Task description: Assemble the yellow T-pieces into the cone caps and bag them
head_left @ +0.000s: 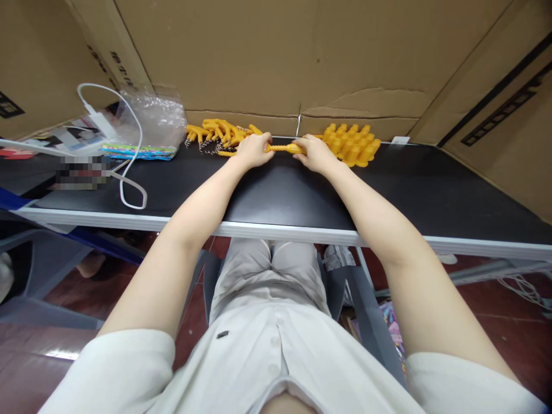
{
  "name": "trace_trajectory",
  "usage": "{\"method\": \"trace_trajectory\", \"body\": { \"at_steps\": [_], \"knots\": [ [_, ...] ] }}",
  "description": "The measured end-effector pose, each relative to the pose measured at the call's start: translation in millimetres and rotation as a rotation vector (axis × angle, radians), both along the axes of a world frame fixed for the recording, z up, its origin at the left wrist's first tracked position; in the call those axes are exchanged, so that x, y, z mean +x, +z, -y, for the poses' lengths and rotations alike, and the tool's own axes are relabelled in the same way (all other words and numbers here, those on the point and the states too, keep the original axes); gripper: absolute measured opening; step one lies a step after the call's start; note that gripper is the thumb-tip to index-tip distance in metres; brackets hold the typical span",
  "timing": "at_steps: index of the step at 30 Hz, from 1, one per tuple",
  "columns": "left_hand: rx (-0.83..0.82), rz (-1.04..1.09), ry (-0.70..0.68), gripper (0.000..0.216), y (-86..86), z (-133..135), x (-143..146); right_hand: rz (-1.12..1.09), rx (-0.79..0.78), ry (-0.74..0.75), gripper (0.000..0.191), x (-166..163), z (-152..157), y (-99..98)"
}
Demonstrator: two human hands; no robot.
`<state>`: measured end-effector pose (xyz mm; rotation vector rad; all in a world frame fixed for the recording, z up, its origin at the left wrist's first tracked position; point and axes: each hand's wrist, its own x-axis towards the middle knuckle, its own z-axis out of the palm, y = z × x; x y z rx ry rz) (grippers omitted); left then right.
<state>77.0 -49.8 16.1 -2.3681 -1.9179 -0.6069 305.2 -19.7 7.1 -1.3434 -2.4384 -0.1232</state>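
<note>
Both hands are over the black table (pixel 276 201). My left hand (pixel 253 151) is closed around the left end of an orange-yellow plastic piece (pixel 282 148) with a thin ribbed stem. The fingers of my right hand (pixel 317 154) grip its wider right end. Just left of my left hand lies a pile of orange-yellow branch-shaped pieces (pixel 222 131), with thin coiled metal wires among them. Beyond my right hand, a cluster of orange-yellow tapered pieces (pixel 351 145) stands close together. My fingers hide both ends of the held piece.
Cardboard panels (pixel 276 63) wall the back and sides. At the left are a clear plastic bag (pixel 153 118), a stack of colourful packets (pixel 138 152) and a looped white cable (pixel 140 123). A metal edge (pixel 284 231) runs along the table's front.
</note>
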Motion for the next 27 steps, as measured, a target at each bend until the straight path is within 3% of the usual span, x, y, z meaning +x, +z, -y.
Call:
{"method": "trace_trajectory", "body": {
  "at_steps": [8,12,15,20,27],
  "knots": [
    [-0.003,0.034,-0.026,0.057,-3.5,-8,-8,-0.218,-0.033,0.092,0.061,10,-24,-11.8],
    [-0.018,0.070,-0.016,0.067,-4.8,-12,-12,-0.395,-0.208,0.090,0.065,16,-29,-10.2],
    [-0.024,0.075,-0.015,0.062,-4.8,-12,-13,-0.572,-0.316,0.095,0.059,18,-29,-7.6],
    [0.005,0.071,-0.005,0.056,-3.1,-9,-13,-0.714,-0.491,0.054,0.043,16,-11,6.1],
    [0.041,0.090,-0.027,0.044,-0.5,-5,-11,-0.799,-0.665,-0.119,0.054,2,27,32.1]
  ]
}}
